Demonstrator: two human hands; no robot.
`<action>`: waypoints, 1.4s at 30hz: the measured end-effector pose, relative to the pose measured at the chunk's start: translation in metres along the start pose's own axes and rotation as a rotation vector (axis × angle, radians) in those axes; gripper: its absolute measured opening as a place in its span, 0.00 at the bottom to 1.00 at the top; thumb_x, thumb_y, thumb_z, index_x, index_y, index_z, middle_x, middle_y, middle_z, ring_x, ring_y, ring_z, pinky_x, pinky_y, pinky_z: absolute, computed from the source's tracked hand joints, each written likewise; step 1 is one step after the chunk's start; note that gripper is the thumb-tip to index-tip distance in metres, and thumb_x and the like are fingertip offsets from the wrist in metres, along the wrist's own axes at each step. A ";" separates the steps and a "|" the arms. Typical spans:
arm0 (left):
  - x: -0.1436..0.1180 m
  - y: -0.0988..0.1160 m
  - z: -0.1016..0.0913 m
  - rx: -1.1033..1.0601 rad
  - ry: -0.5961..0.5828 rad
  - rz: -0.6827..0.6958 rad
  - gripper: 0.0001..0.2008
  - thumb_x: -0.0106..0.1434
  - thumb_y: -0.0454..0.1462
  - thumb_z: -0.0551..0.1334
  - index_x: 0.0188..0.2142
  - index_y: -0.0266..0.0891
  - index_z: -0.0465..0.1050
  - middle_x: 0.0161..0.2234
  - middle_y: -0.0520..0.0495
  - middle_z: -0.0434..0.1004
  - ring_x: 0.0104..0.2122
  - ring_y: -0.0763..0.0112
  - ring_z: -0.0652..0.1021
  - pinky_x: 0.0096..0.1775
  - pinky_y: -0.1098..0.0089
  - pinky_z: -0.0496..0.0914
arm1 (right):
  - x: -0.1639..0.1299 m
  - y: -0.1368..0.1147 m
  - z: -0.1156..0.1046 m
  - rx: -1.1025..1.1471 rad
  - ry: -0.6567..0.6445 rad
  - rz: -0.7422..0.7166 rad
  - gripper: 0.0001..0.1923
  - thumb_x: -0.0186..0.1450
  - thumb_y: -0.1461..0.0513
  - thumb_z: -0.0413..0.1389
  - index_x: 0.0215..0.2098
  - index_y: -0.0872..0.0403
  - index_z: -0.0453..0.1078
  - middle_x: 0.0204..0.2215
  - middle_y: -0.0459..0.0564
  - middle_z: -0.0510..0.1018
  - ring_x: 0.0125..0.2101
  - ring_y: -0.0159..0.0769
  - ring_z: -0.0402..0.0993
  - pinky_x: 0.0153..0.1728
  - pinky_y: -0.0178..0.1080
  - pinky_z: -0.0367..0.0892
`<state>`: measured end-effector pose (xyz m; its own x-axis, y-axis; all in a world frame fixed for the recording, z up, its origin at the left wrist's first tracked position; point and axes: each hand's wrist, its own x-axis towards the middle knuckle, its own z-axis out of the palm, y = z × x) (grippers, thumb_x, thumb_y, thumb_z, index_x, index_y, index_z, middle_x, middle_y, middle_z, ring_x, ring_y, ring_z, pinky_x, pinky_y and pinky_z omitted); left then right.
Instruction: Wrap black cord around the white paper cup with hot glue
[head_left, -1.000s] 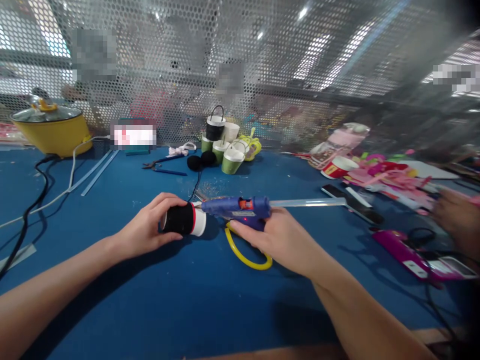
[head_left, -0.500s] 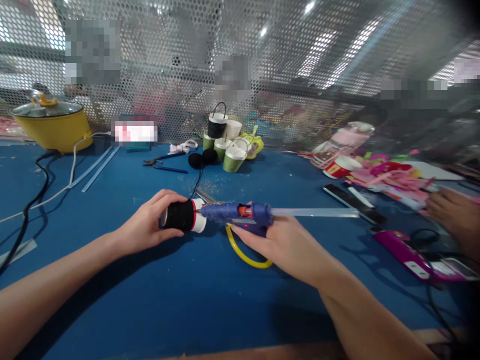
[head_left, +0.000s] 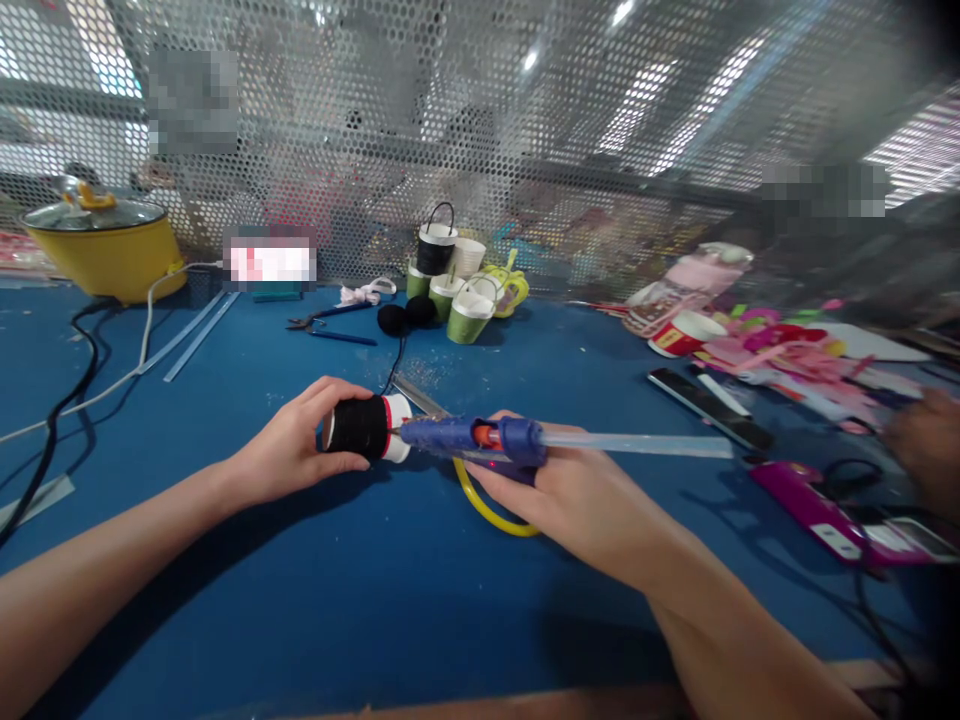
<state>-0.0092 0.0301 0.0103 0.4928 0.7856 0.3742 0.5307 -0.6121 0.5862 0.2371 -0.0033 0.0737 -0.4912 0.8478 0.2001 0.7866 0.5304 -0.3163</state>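
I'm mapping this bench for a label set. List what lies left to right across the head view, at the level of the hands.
Black cable → left hand → black-wrapped cup → blue glue gun → right hand → magenta device

- I hold one black cup [head_left: 365,428] and one glue gun [head_left: 469,437].
- Two black balls [head_left: 406,317] lie on the table.
- One yellow pot [head_left: 101,248] stands far left.
- I count one pair of pliers [head_left: 330,328].

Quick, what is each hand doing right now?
Left hand: closed around the black-wrapped cup, which lies on its side.
Right hand: closed on the blue glue gun, nozzle at the cup's rim.
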 end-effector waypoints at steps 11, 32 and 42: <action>-0.001 0.001 -0.001 0.028 -0.005 0.067 0.23 0.55 0.38 0.64 0.48 0.39 0.59 0.45 0.42 0.66 0.46 0.62 0.69 0.47 0.60 0.67 | 0.000 0.000 -0.002 -0.021 -0.014 0.051 0.05 0.59 0.62 0.50 0.27 0.52 0.66 0.23 0.46 0.74 0.22 0.33 0.70 0.24 0.34 0.63; -0.005 0.000 0.004 0.118 -0.018 0.212 0.23 0.56 0.33 0.62 0.50 0.40 0.58 0.49 0.39 0.62 0.49 0.59 0.67 0.48 0.58 0.67 | 0.002 0.001 -0.007 0.059 -0.026 0.150 0.09 0.59 0.63 0.50 0.26 0.54 0.71 0.19 0.44 0.74 0.21 0.31 0.69 0.22 0.32 0.63; -0.003 0.003 0.003 0.167 -0.043 0.303 0.20 0.58 0.31 0.60 0.49 0.38 0.59 0.48 0.38 0.64 0.48 0.60 0.67 0.48 0.59 0.67 | 0.005 -0.001 -0.008 0.181 -0.042 0.228 0.09 0.60 0.61 0.50 0.27 0.54 0.70 0.23 0.43 0.76 0.24 0.32 0.70 0.27 0.33 0.65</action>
<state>-0.0071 0.0252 0.0084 0.6720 0.5635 0.4805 0.4595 -0.8261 0.3261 0.2366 0.0004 0.0824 -0.3273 0.9425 0.0676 0.8008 0.3146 -0.5096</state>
